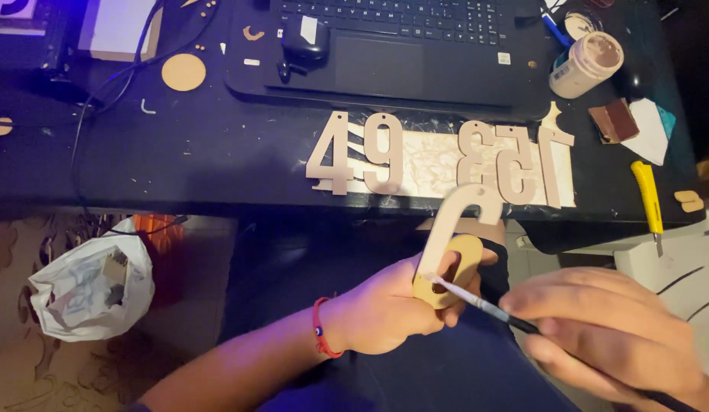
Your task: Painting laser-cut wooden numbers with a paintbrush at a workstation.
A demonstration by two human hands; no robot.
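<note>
We see a dark desk [179,164] carrying a laptop [415,46], a row of wooden cutouts [438,156], a paint jar [587,65] and a yellow knife [648,200]. Below its edge, over the lap, our left hand [392,309] grips a wooden piece [453,252]. Our right hand [606,336] pinches a thin brush [484,305], its tip touching that piece.

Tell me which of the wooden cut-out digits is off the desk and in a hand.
The wooden digit with the oval loop, gripped in the left hand while the right hand touches a thin brush to it. The other cut-outs lie flat on the dark desk.
</note>
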